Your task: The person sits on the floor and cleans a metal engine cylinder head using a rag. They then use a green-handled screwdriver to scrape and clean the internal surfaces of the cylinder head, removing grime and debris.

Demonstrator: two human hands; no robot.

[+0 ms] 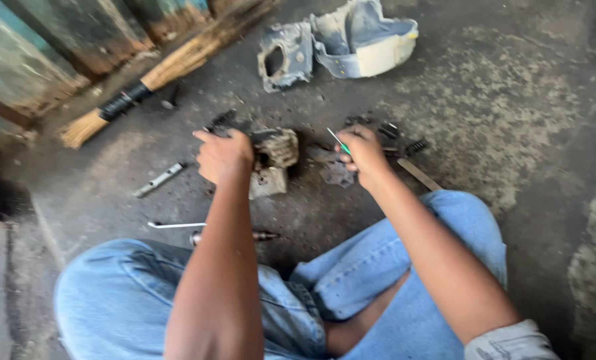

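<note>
Motion blur smears the small dark parts (391,137) on the floor (511,120). The left hand (223,157) curls against a grimy metal block (274,160), half hiding it; the right hand (363,152) pinches a green-handled tool (338,141). A broom (158,73) lies beyond.

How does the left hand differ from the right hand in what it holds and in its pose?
The left hand rests on a grimy metal engine part; the right hand grips a thin green-handled tool. The left hand has one finger pointing out; the right hand's fingers are curled shut. Both hands hover low over the dirty concrete floor.
</note>
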